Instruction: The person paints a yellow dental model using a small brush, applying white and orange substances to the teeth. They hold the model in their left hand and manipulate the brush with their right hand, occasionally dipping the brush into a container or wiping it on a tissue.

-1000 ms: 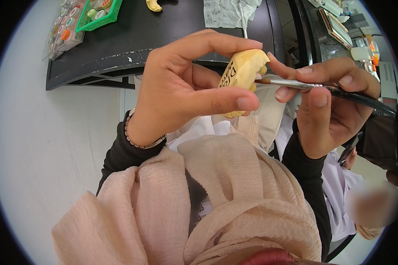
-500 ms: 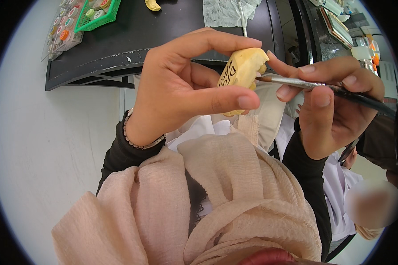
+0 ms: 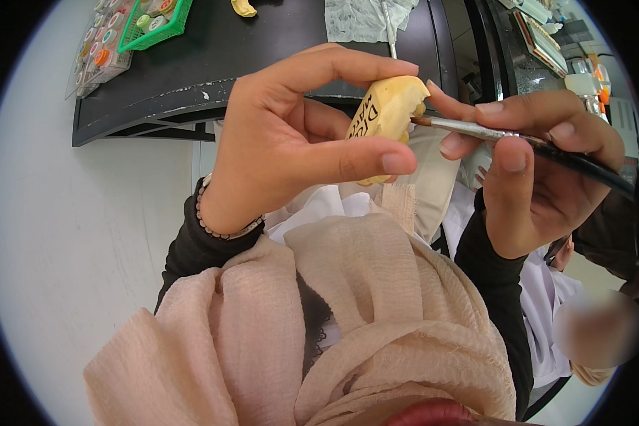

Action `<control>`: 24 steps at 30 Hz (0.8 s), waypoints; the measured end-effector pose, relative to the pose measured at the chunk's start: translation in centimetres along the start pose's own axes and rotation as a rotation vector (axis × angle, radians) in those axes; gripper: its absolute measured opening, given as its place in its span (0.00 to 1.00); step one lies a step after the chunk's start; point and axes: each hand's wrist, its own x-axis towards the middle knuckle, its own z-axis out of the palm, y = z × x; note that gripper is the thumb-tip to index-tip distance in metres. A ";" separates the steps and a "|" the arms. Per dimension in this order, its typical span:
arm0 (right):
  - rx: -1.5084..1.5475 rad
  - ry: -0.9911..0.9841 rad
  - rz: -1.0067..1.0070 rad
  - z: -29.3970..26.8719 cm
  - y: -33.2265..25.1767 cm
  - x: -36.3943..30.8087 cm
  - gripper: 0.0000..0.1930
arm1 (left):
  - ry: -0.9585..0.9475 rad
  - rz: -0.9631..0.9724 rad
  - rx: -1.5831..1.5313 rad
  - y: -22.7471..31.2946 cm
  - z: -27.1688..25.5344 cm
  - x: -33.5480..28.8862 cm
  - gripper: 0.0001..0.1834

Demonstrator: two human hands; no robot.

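My left hand [image 3: 284, 131] grips a yellow plaster dental model [image 3: 383, 106] between thumb and fingers, on edge, with dark handwriting on its flat side. The model's toothed side faces right, mostly turned from view. In my right hand [image 3: 539, 170] is a thin paintbrush [image 3: 468, 128], held like a pen, with a silvery ferrule and dark handle. Its brown bristle tip touches, or is right beside, the toothed side of the model. Both hands are in the air in front of the table's near edge.
On the black table [image 3: 241, 57] stand a green basket [image 3: 156, 35] of small jars and a clear box of capped jars [image 3: 99, 60]. Another yellow plaster piece [image 3: 243, 8] and a crumpled tissue [image 3: 355, 21] with a thin tool lie farther back. A person in white [image 3: 547, 312] sits at right.
My left hand and the model have shifted very slightly left. The brush tip has moved a little up along the toothed side, and the handle end slopes down more.
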 end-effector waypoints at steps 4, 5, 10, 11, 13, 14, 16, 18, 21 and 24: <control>-0.061 -0.083 -0.008 -0.7 0.1 0.1 0.17 | -0.019 0.006 -0.013 -0.1 0.1 0.4 0.35; -0.050 -0.064 -0.008 -0.4 0.2 0.0 0.18 | -0.013 0.005 -0.005 -0.1 0.0 0.3 0.35; -0.064 -0.030 -0.012 0.0 -0.2 0.3 0.18 | -0.017 0.000 -0.001 -0.1 -0.1 0.3 0.34; -0.080 -0.047 -0.008 -0.2 -0.3 0.4 0.18 | -0.022 0.005 -0.003 -0.2 0.0 0.4 0.34; -0.097 -0.060 0.017 -0.3 -0.6 0.4 0.18 | -0.023 0.015 -0.002 -0.2 0.0 0.5 0.34; -0.094 -0.066 0.027 -0.3 -0.5 0.5 0.18 | -0.020 0.011 0.000 -0.2 -0.1 0.5 0.34; -0.087 -0.088 0.036 -0.4 -0.5 0.6 0.17 | -0.018 0.002 0.003 -0.2 -0.1 0.5 0.34; -0.013 -0.004 0.066 -0.3 -0.5 0.3 0.16 | -0.025 -0.007 -0.017 -0.3 -0.1 0.6 0.34; 0.166 0.250 0.136 0.4 0.2 -0.6 0.12 | -0.035 -0.009 -0.051 -0.7 -0.5 0.5 0.34; 0.230 0.443 0.187 -0.2 0.4 -0.8 0.08 | -0.021 0.011 -0.220 -1.4 -0.4 0.9 0.28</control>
